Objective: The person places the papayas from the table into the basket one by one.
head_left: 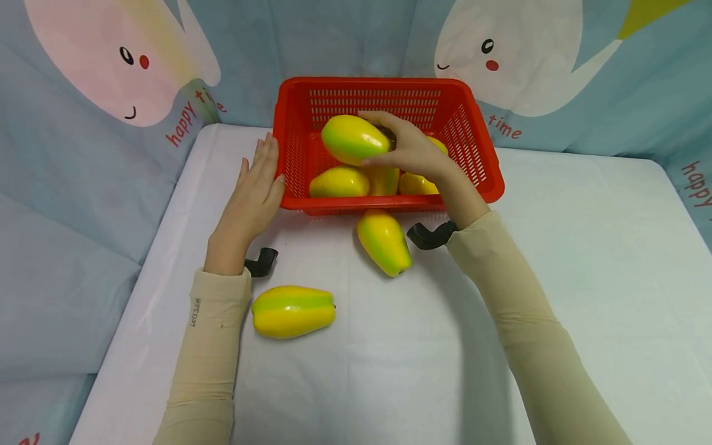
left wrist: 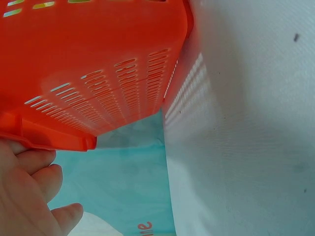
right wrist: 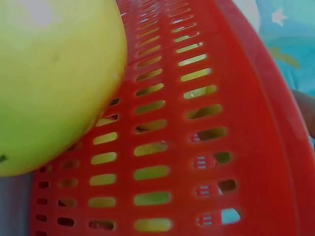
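Note:
My right hand (head_left: 408,145) grips a yellow-green papaya (head_left: 353,139) inside the red plastic basket (head_left: 286,179), its fingers and thumb around the fruit's right end. Below the held one, more papayas (head_left: 339,182) lie in the basket. Straight fingers of my left hand (head_left: 253,188) rest against the basket's left rim; in the left wrist view those fingertips touch the rim from outside. On the table, one papaya (head_left: 385,242) lies just in front of the basket and looms large in the right wrist view. Another papaya (head_left: 293,312) lies nearer, beside my left forearm.
A white cloth covers the table (head_left: 578,259). Behind the basket hangs a blue curtain (head_left: 345,37) with printed cartoon figures, and it continues along the left side. Black wrist mounts (head_left: 431,236) stick out from both wrists near the basket's front.

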`<control>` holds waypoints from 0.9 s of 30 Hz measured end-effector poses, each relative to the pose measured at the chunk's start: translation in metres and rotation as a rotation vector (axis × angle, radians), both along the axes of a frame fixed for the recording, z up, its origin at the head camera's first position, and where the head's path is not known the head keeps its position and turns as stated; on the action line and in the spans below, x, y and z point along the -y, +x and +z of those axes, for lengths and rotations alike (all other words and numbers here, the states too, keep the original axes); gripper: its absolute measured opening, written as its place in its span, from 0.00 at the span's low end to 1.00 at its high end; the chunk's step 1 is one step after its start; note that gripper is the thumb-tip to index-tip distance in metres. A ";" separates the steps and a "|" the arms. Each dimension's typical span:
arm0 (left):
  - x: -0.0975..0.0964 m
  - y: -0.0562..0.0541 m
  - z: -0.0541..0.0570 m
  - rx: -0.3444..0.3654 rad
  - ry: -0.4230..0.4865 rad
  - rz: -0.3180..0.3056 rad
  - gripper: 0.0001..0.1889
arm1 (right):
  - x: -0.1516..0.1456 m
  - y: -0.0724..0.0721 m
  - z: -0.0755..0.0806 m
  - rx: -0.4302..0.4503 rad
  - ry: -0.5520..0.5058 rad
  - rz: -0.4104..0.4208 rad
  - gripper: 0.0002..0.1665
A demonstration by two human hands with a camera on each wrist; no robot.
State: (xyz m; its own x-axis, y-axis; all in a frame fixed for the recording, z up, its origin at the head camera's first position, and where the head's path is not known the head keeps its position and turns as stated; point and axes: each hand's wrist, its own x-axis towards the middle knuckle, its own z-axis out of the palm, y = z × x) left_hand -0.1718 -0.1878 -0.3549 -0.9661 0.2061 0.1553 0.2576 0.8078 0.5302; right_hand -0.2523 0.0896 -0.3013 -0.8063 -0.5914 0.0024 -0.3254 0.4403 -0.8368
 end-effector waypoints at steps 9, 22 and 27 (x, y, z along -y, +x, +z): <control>0.000 0.000 0.000 0.003 -0.003 0.004 0.33 | 0.016 -0.012 -0.005 -0.020 0.080 0.002 0.46; -0.002 0.000 0.001 0.011 -0.008 0.006 0.33 | 0.025 -0.022 -0.014 0.014 0.107 -0.033 0.39; -0.001 0.000 0.001 0.013 -0.007 0.003 0.33 | 0.025 -0.022 -0.014 0.028 0.143 -0.058 0.32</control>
